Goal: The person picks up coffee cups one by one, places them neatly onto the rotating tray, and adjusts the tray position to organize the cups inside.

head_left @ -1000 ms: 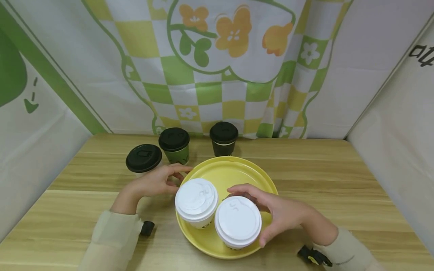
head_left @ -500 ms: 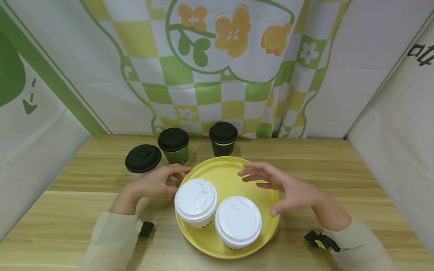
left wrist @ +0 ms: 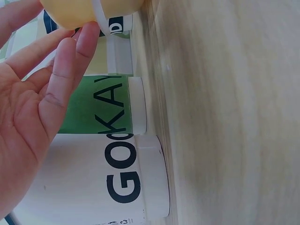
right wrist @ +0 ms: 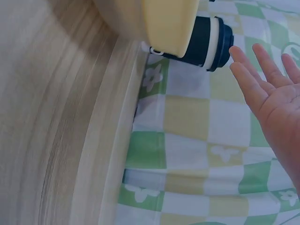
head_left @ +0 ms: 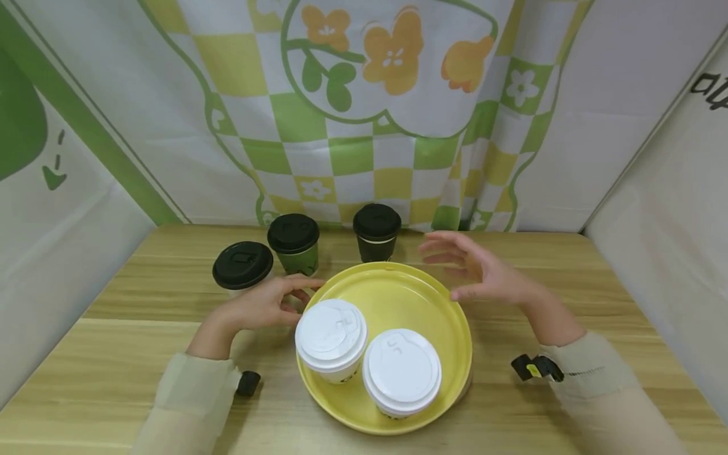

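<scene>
On a round yellow tray (head_left: 409, 291) stand two paper cups with white lids, a left cup (head_left: 331, 333) and a right cup (head_left: 402, 365). The fingertips of my left hand (head_left: 263, 304) touch the tray's left rim, and the fingers are loosely bent without wrapping round anything. In the left wrist view, those fingers (left wrist: 86, 44) reach the tray's underside edge. My right hand (head_left: 486, 273) hovers by the tray's upper right rim, fingers spread and holding nothing. The right wrist view shows its open palm (right wrist: 281, 105) near a dark cup (right wrist: 199, 44).
Behind the tray stands the dark cup with a black lid (head_left: 377, 234). To its left are a green cup (head_left: 298, 260) and a white cup with a black lid (head_left: 242, 265), close beside my left hand. A checked curtain (head_left: 352, 155) hangs along the table's back edge.
My right hand has left the side of the right white-lidded cup and moved up and right across the tray to its far right rim. The left hand and cups have stayed put.
</scene>
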Demonstrator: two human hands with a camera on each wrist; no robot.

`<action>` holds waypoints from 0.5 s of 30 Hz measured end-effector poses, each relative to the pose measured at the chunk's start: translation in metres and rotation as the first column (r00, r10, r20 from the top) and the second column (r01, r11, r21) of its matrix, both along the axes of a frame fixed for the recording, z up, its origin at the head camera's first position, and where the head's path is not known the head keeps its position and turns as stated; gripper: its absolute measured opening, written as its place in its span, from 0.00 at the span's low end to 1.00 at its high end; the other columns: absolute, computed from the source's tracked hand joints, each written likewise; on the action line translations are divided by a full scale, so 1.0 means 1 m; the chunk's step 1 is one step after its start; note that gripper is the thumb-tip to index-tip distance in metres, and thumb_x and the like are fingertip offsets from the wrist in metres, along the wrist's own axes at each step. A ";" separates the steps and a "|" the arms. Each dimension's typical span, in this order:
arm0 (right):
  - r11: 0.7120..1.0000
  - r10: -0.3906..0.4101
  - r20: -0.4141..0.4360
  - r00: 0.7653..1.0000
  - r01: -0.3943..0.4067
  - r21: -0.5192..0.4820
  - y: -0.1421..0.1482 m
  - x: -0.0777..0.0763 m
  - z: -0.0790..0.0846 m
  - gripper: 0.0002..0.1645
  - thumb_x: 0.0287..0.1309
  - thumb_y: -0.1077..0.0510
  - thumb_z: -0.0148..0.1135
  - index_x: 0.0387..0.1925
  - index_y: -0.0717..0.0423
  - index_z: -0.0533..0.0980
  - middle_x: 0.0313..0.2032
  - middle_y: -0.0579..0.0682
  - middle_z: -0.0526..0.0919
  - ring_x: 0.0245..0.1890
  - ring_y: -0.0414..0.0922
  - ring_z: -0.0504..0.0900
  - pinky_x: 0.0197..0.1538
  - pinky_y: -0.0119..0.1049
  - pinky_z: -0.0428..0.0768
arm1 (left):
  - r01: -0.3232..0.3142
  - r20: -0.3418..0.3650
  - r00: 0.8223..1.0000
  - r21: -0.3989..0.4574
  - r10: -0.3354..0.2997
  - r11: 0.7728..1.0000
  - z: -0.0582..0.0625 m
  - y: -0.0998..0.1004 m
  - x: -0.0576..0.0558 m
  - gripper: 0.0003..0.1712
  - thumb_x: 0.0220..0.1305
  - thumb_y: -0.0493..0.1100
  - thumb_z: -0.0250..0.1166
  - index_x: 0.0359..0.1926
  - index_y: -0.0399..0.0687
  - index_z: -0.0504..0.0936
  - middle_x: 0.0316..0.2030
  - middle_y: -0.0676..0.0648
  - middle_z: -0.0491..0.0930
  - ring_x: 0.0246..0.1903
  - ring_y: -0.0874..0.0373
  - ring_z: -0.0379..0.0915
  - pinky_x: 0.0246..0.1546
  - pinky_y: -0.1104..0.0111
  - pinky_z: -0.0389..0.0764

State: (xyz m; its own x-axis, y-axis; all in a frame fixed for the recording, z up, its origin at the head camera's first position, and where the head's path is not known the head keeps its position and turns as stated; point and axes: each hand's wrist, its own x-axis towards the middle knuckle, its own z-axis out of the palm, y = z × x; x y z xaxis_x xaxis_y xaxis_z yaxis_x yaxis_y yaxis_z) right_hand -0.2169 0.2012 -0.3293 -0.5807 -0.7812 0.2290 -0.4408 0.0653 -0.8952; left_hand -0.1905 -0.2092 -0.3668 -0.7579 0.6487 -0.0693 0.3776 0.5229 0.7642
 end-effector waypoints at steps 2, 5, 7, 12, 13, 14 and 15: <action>1.000 -0.016 -0.005 1.000 0.016 0.012 0.000 -0.006 -0.001 0.50 0.60 0.63 0.67 0.75 0.60 0.49 0.70 0.69 0.59 0.69 0.66 0.64 0.66 0.72 0.61 | -0.003 0.002 1.000 0.002 0.003 1.000 0.000 0.000 0.000 0.38 0.61 0.35 0.69 0.71 0.36 0.66 0.64 0.35 0.71 0.56 0.43 0.76 0.48 0.62 0.83; 0.998 -0.050 -0.004 0.999 0.050 0.045 -0.002 -0.015 -0.001 0.48 0.61 0.65 0.66 0.76 0.58 0.50 0.70 0.68 0.60 0.69 0.68 0.63 0.66 0.72 0.61 | -0.006 0.001 1.000 0.004 0.006 1.000 0.000 -0.001 -0.001 0.38 0.61 0.35 0.69 0.71 0.37 0.67 0.65 0.35 0.71 0.56 0.43 0.76 0.49 0.60 0.83; 0.994 -0.083 0.000 0.997 0.082 0.075 -0.003 -0.021 -0.001 0.48 0.61 0.63 0.67 0.76 0.55 0.52 0.71 0.65 0.61 0.69 0.66 0.64 0.67 0.72 0.60 | -0.007 0.002 1.000 0.006 0.007 1.000 -0.001 -0.002 -0.001 0.38 0.61 0.36 0.69 0.71 0.37 0.66 0.65 0.35 0.71 0.56 0.43 0.76 0.50 0.58 0.83; 0.976 -0.155 -0.012 0.988 0.155 0.157 -0.005 -0.036 -0.002 0.49 0.59 0.61 0.68 0.75 0.51 0.53 0.72 0.61 0.62 0.70 0.64 0.65 0.68 0.70 0.61 | -0.002 0.002 1.000 0.008 0.002 1.000 -0.001 -0.002 -0.001 0.38 0.61 0.36 0.69 0.71 0.37 0.66 0.65 0.34 0.71 0.56 0.42 0.76 0.51 0.55 0.83; 0.971 -0.165 -0.015 0.986 0.165 0.172 -0.005 -0.039 -0.002 0.49 0.59 0.62 0.68 0.75 0.52 0.53 0.72 0.61 0.62 0.70 0.64 0.65 0.68 0.70 0.61 | -0.002 0.000 1.000 0.006 0.002 1.000 -0.001 -0.001 0.000 0.38 0.61 0.36 0.69 0.71 0.37 0.66 0.64 0.35 0.71 0.56 0.42 0.76 0.51 0.55 0.83; 0.967 -0.174 -0.012 0.985 0.173 0.185 -0.005 -0.042 -0.002 0.49 0.58 0.63 0.68 0.75 0.52 0.53 0.72 0.61 0.62 0.70 0.64 0.65 0.68 0.70 0.61 | -0.003 -0.001 1.000 0.003 0.003 1.000 -0.001 -0.001 0.000 0.38 0.61 0.36 0.69 0.71 0.37 0.66 0.64 0.35 0.71 0.56 0.42 0.76 0.51 0.56 0.83; 0.963 -0.181 -0.013 0.983 0.180 0.198 -0.006 -0.045 -0.002 0.49 0.58 0.63 0.68 0.75 0.53 0.53 0.72 0.60 0.62 0.70 0.65 0.64 0.68 0.70 0.61 | -0.004 -0.003 1.000 0.000 0.004 1.000 -0.001 -0.001 0.000 0.38 0.61 0.36 0.69 0.71 0.37 0.66 0.64 0.35 0.71 0.56 0.42 0.76 0.50 0.57 0.83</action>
State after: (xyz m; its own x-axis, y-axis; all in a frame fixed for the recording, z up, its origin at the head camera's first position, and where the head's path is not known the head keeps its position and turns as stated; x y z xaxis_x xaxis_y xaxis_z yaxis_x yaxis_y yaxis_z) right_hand -0.2622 0.1952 -0.3312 -0.7173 -0.6925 0.0773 -0.4009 0.3195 -0.8586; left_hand -0.1904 -0.2103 -0.3675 -0.7606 0.6458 -0.0668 0.3780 0.5242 0.7631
